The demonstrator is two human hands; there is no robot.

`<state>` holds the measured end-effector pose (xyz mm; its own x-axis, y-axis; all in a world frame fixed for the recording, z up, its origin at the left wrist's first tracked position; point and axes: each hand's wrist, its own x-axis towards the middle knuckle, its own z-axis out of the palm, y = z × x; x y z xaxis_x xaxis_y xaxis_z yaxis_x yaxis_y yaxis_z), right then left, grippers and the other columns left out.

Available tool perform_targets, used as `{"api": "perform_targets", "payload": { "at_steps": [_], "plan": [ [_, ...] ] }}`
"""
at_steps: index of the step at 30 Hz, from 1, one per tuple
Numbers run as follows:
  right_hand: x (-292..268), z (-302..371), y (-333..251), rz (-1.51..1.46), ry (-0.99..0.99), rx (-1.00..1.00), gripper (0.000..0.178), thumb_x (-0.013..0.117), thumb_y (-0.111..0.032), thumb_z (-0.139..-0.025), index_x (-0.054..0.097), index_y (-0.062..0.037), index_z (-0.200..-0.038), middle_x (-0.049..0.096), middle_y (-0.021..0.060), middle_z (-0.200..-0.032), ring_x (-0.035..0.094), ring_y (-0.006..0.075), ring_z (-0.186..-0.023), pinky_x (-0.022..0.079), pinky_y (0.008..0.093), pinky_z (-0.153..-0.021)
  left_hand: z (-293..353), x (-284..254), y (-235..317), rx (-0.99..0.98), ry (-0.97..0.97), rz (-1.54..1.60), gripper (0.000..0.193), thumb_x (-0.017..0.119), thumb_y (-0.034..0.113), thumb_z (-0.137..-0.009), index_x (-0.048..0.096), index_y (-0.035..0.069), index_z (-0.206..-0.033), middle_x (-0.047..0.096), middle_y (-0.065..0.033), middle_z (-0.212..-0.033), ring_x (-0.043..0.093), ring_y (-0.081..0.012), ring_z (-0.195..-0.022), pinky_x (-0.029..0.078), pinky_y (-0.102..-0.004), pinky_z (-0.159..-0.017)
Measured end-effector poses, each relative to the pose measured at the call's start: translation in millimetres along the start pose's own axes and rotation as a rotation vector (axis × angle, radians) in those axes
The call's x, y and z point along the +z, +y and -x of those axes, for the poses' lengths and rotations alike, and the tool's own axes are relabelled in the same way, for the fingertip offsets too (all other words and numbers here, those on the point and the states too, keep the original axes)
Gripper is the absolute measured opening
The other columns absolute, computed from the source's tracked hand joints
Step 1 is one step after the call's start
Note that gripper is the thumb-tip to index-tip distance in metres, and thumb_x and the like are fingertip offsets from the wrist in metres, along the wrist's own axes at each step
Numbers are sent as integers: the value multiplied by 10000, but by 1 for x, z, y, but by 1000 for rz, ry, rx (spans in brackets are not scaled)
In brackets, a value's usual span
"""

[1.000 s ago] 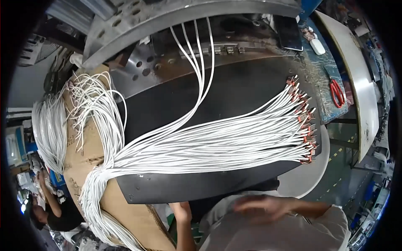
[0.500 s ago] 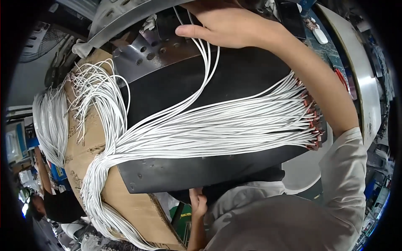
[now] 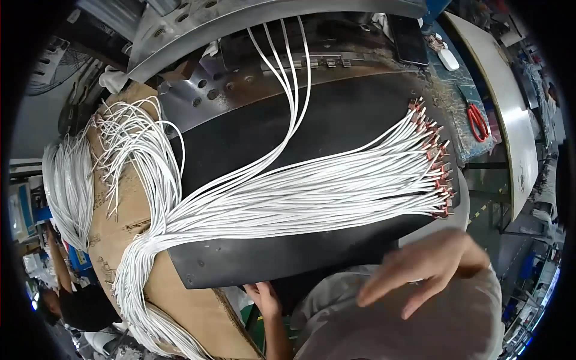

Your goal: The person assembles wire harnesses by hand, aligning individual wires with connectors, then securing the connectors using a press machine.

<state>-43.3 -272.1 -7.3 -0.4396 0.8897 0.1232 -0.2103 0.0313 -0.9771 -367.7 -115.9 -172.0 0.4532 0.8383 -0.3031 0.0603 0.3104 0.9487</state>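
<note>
A thick bundle of white cables (image 3: 312, 186) lies across a black mat (image 3: 234, 261), its right ends tipped with small reddish-brown pieces (image 3: 441, 174). Several strands (image 3: 292, 90) rise from the bundle and pass under a metal machine bar (image 3: 282, 21) at the far side. My right hand (image 3: 423, 267) hovers over my lap, near the mat's right front edge, fingers spread and holding nothing. My left hand (image 3: 264, 298) is low at the mat's front edge, fingers stretched up toward it; their tips are partly hidden.
Cardboard (image 3: 186, 306) lies left of the mat, with the bundle's drooping left part on it. Another white cable coil (image 3: 67, 192) hangs farther left. Red-handled scissors (image 3: 478, 123), a white oval object (image 3: 447, 59) and a dark flat device (image 3: 409, 41) lie at the right. Another person (image 3: 84, 306) is at lower left.
My right hand has left the raised strands at the machine and come back toward my lap. Those strands now stay under the bar by themselves. My left hand has shifted slightly left.
</note>
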Motion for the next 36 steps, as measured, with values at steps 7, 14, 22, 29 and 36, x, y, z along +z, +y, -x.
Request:
{"api": "perform_targets", "payload": {
  "at_steps": [7,14,22,29,36],
  "plan": [
    [135,101,202,-766,1394,214,405,475,-349,-1033,527,-69,-1320,639,60,-1166,613,185,-1061,482,346,-869,-9,-1,-6,47,-117,185,465,465,318,-1054,382,49,-1424,468,-127,-1395,488,-254,-1257,396,-427,-1068],
    [111,42,189,-911,1796,-278,500,406,-382,-1012,454,-82,-1409,521,32,-1408,482,228,-1293,358,400,-1090,-14,17,-6,-101,41,220,455,537,227,-1027,424,-5,-1402,493,-134,-1391,519,-230,-1213,419,-369,-1042],
    [95,17,154,-1083,1930,-246,420,381,-342,-1033,522,-52,-1302,538,23,-1355,473,197,-1266,339,330,-1086,-18,14,27,238,-214,-902,430,507,230,-1024,460,-33,-1360,567,-188,-1231,561,-285,-1107,466,-450,-970],
    [102,26,148,-1306,1477,-50,477,431,-338,-1022,446,-73,-1419,536,38,-1382,496,217,-1244,359,366,-1079,-14,35,77,-818,-213,212,291,645,154,-929,636,-45,-1140,633,-211,-1192,619,-289,-1067,515,-369,-864],
    [8,-13,-25,712,259,-219,216,586,-232,-960,623,-20,-982,639,124,-925,641,290,-897,517,384,-743,-75,135,240,595,-944,-1106,255,741,-24,-744,674,-34,-991,700,-161,-940,668,-306,-922,525,-393,-791]
  ]
}}
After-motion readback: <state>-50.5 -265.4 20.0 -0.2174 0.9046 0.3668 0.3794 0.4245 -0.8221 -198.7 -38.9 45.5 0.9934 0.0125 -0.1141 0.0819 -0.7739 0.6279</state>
